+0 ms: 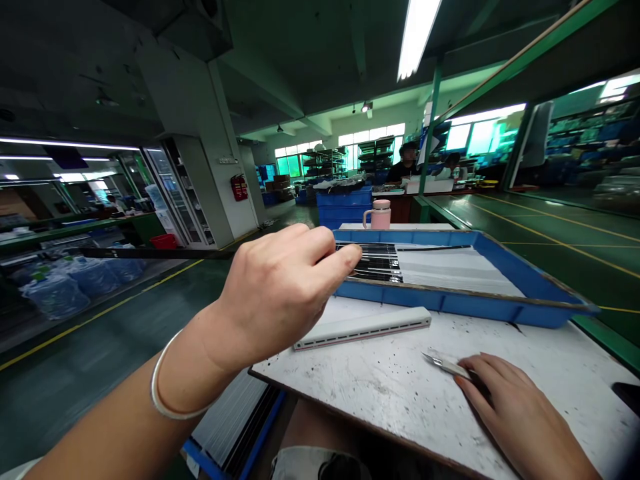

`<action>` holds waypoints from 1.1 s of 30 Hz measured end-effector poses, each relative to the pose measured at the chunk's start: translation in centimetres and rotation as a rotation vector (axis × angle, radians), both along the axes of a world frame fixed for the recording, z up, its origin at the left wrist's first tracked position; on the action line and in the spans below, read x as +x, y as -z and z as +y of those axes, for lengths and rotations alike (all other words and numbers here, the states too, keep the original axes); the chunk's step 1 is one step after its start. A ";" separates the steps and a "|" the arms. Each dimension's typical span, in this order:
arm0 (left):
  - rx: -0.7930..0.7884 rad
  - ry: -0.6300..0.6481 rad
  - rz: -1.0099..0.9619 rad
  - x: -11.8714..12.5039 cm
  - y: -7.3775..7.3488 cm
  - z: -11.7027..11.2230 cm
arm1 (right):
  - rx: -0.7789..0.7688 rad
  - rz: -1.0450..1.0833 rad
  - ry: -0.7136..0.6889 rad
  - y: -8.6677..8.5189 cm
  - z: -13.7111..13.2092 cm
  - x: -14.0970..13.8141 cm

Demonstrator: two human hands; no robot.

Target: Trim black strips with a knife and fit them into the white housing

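My left hand (280,293) is raised over the left end of a blue tray (450,305), fingers pinched shut on a long thin black strip (150,253) that sticks out far to the left. In the tray lie several black strips (377,261) and white sheets (450,270). My right hand (520,413) rests on the white worktop (380,387), closed on a small metal-bladed knife (443,363) that points left. A white slotted bar (363,327) lies on the worktop just in front of the tray.
A pink mug (380,215) stands behind the tray. Below the worktop's left edge sits another blue tray (235,420) of strips. A person (407,163) works at a far bench by blue crates (345,203). A green floor aisle runs on the left.
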State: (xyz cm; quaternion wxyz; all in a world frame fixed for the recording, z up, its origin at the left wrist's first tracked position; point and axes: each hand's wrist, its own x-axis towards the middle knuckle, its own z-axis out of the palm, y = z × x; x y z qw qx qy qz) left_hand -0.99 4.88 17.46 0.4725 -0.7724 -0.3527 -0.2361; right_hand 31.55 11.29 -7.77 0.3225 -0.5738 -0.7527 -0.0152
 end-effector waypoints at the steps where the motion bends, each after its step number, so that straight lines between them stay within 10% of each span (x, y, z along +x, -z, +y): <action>1: -0.005 0.004 -0.005 0.0 0.0 0.0 | 0.006 0.009 -0.003 -0.1 0.0 -0.1; 10: -0.641 0.275 -0.299 0.1 2.4 -1.4 | 0.093 0.257 0.109 -4.5 -4.1 -2.5; 16: -1.053 0.393 -0.504 1.7 7.5 -3.5 | 0.105 0.448 -0.360 -9.0 -9.6 -7.1; 20: -1.134 0.427 -0.601 2.8 9.8 -4.7 | 0.132 0.415 -0.586 -9.7 -10.6 -8.8; 33: -1.104 0.444 -0.701 3.7 12.8 -5.4 | 0.183 0.253 -0.487 -8.9 -10.7 -10.0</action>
